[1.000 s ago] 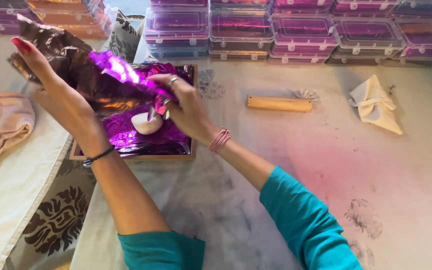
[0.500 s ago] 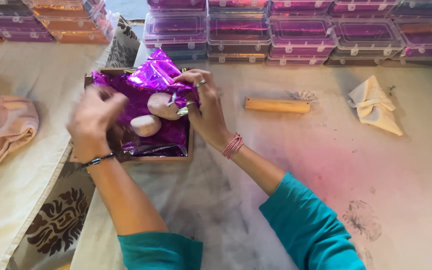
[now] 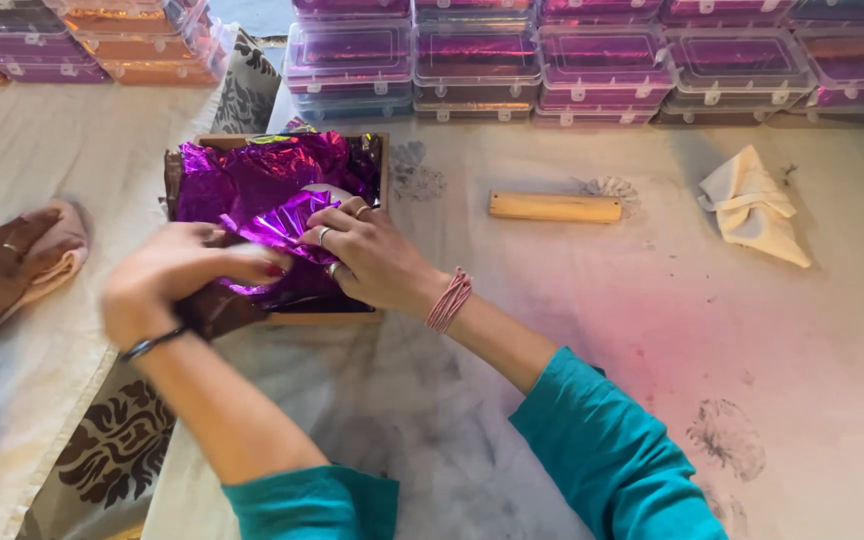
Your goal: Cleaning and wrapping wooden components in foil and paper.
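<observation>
Both hands (image 3: pixel 282 265) now lower on foil (image 3: pixel 272 190)

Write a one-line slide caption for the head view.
Both hands, left hand and right hand, fold purple foil in a wooden tray on a stained cloth-covered table.

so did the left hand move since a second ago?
Yes. The left hand came down and toward the person: earlier it was raised at the far left corner of the wooden tray, lifting the purple foil; now it is at the tray's near edge.
</observation>
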